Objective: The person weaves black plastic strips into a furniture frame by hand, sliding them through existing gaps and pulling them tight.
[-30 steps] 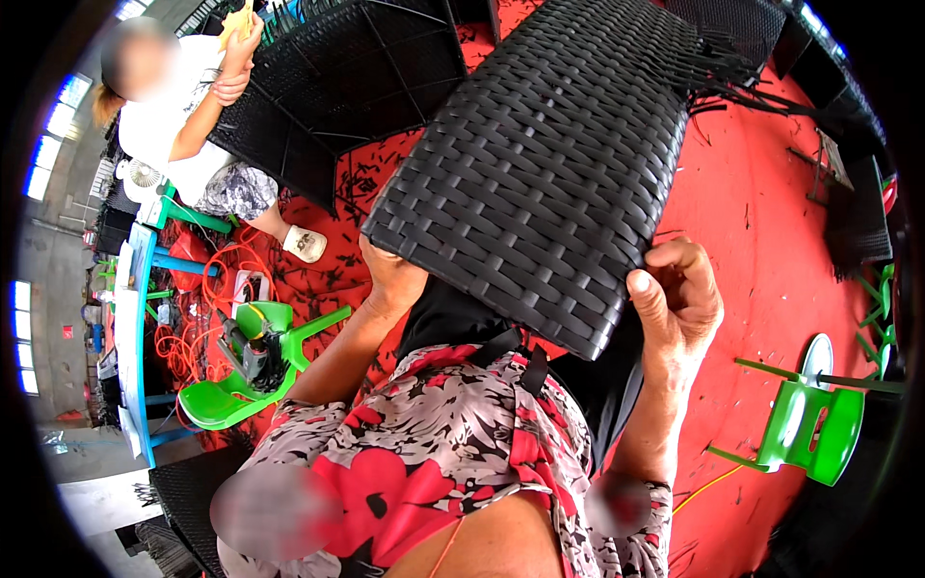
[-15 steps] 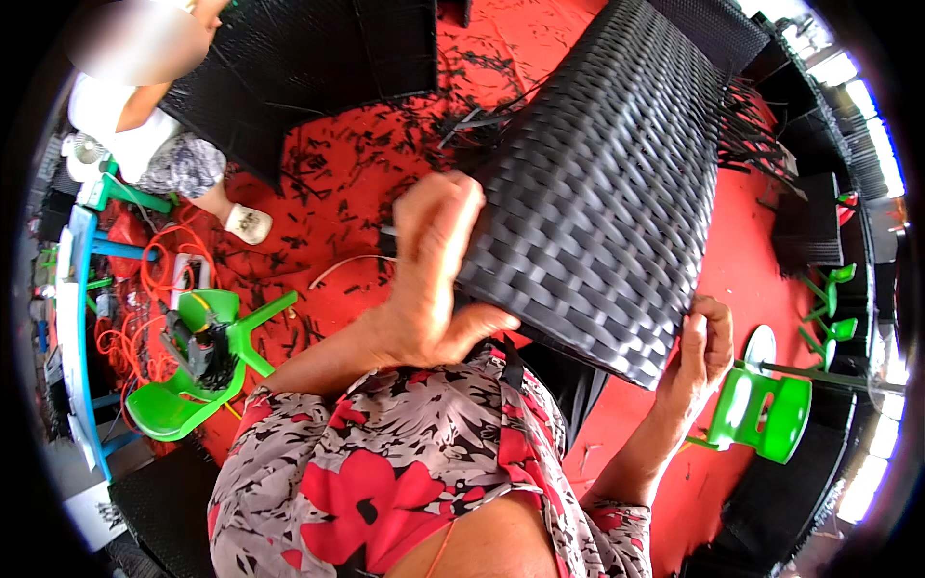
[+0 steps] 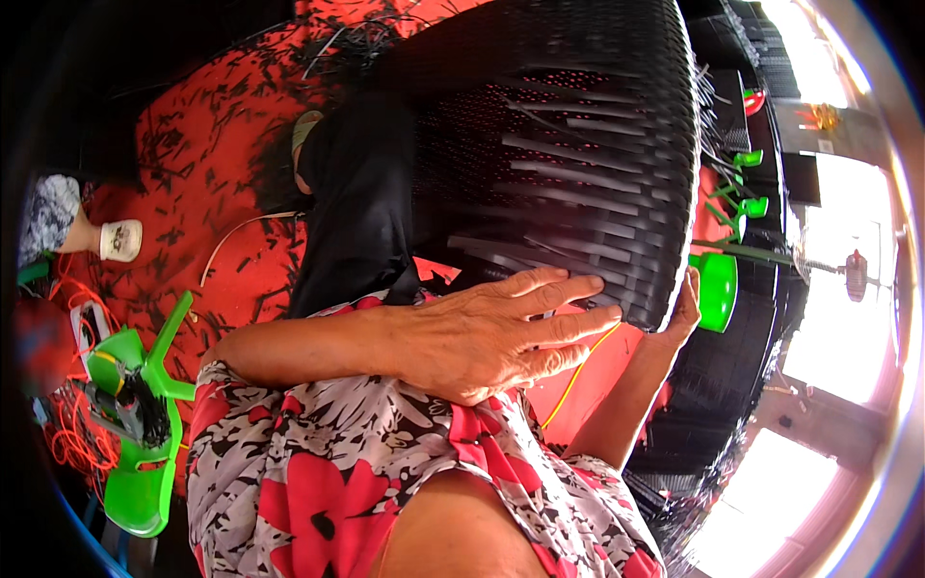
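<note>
Lying over the near edge of a large black woven piece point(image 3: 665, 144), a person's left hand point(image 3: 477, 337) shows its back, fingers straight and parted, grasping nothing I can see, by rows of loose strip ends point(image 3: 578, 175). The piece is just ahead of a floral top point(image 3: 328, 501), slightly right. At its near right corner is the right hand point(image 3: 685, 313), fingers partly hidden; I cannot tell their grip. Left, a green chair point(image 3: 140, 499) bears a dark tool point(image 3: 118, 414) beside scrap-strewn red flooring point(image 3: 246, 255).
</note>
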`<state>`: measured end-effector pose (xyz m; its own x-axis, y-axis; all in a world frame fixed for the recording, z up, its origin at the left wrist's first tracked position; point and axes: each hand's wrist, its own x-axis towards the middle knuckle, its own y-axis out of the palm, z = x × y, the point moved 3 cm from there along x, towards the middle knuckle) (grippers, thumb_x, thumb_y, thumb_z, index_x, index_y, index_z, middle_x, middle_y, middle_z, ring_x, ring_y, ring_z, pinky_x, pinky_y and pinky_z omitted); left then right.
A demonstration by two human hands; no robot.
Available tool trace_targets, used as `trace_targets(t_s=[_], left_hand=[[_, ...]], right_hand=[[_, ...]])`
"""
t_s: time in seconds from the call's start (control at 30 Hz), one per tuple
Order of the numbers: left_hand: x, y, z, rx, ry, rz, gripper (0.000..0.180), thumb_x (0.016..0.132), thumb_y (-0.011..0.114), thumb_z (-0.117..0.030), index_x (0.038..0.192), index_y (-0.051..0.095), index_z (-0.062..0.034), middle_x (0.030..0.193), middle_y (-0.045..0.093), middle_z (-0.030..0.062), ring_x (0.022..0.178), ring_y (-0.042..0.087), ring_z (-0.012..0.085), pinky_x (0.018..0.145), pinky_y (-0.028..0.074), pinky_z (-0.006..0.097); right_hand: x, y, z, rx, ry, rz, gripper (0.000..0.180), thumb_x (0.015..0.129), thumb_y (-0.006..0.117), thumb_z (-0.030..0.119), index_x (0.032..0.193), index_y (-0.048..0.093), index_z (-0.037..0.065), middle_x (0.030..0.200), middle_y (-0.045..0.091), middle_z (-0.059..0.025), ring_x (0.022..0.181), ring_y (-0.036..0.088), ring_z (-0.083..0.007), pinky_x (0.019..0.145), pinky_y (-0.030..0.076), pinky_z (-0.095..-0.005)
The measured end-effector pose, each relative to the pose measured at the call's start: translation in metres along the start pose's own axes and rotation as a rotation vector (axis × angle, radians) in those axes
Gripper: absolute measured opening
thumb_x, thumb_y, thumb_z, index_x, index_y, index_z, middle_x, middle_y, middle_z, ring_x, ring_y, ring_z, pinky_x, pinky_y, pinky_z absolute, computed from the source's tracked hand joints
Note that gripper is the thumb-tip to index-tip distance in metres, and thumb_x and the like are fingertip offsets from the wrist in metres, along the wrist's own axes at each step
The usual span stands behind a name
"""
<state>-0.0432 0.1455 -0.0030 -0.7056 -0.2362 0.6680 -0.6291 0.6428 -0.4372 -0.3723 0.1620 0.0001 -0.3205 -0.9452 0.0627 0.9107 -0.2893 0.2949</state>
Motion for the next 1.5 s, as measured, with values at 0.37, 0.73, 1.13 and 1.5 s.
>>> trace_targets(t_s=[0.37, 0.73, 1.13, 1.5], left_hand=[[0.016, -0.051, -0.018, 0.432, 0.062, -0.382, 0.032, 0.085, 0.063, -0.021, 0.103, 0.061, 0.0058, 0.105, 0.060, 0.0248, 0.094, 0.059, 0.0393, 0.076, 0.048, 0.047], [0.050, -0.105, -0.040, 0.886, -0.172, 0.048, 0.048, 0.079, 0.069, -0.039, 0.099, 0.064, 0.0049, 0.102, 0.063, 0.0170, 0.100, 0.058, 0.0368, 0.088, 0.044, 0.045], [0.064, -0.076, -0.044, 0.954, -0.316, 0.396, 0.071, 0.070, 0.070, -0.049, 0.117, 0.056, 0.0018, 0.117, 0.054, 0.0165, 0.101, 0.052, 0.0351, 0.088, 0.041, 0.046], [0.051, -0.085, -0.039, 1.044, -0.373, 0.418, 0.077, 0.072, 0.065, -0.059, 0.125, 0.055, -0.0040, 0.127, 0.051, 0.0163, 0.119, 0.046, 0.0380, 0.102, 0.032, 0.051]], right_hand=[[0.012, 0.025, -0.004, -0.144, -0.010, 0.129, 0.006, 0.085, 0.054, 0.009, 0.082, 0.050, 0.005, 0.079, 0.050, 0.0013, 0.073, 0.046, -0.0074, 0.065, 0.034, -0.0221], [-0.001, 0.096, -0.035, -0.049, -0.047, 0.333, 0.014, 0.084, 0.067, 0.006, 0.096, 0.059, 0.005, 0.093, 0.058, 0.0004, 0.084, 0.054, -0.0074, 0.077, 0.044, -0.0220], [-0.002, 0.158, -0.053, 0.214, -0.118, 0.440, 0.012, 0.087, 0.063, -0.001, 0.097, 0.058, 0.002, 0.096, 0.057, -0.0009, 0.093, 0.053, -0.0080, 0.085, 0.045, -0.0232], [0.010, 0.164, -0.045, 0.054, 0.024, 0.638, 0.009, 0.086, 0.061, -0.001, 0.094, 0.059, 0.001, 0.085, 0.058, 0.0019, 0.083, 0.054, -0.0062, 0.076, 0.044, -0.0210]])
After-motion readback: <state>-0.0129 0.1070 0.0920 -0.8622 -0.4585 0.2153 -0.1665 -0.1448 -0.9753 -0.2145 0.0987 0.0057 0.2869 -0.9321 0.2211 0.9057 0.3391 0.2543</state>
